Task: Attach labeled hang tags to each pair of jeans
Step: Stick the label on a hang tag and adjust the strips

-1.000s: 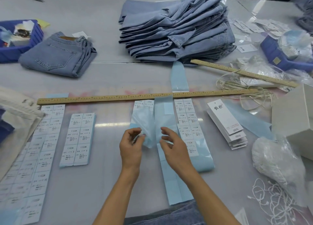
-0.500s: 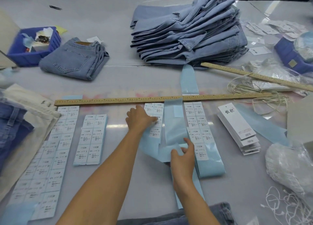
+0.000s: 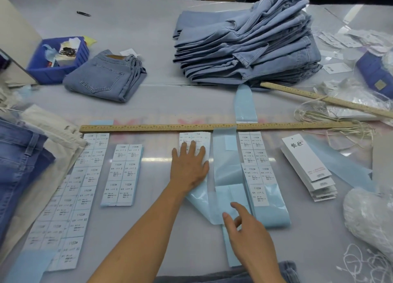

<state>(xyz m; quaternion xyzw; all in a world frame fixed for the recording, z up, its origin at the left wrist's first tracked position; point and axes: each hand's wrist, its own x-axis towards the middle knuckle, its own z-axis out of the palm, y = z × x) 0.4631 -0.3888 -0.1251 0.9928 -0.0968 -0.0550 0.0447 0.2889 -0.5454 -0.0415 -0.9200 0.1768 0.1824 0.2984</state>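
Hang tags [image 3: 309, 167] are lying stacked at the table's [image 3: 136, 23] right, jeans [image 3: 246, 46] piled behind the ruler [image 3: 148, 127]. Left hand [image 3: 189, 165] is pressing flat on a label sheet [image 3: 194, 140]; right hand [image 3: 246, 229] is hovering loosely over blue backing strips [image 3: 226, 172], holding nothing.

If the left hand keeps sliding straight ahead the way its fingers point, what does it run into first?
The left hand lies flat on a label sheet, fingers pointing away from the person. Straight on, it would likely meet the long wooden ruler lying across the table just beyond the sheet's far edge.
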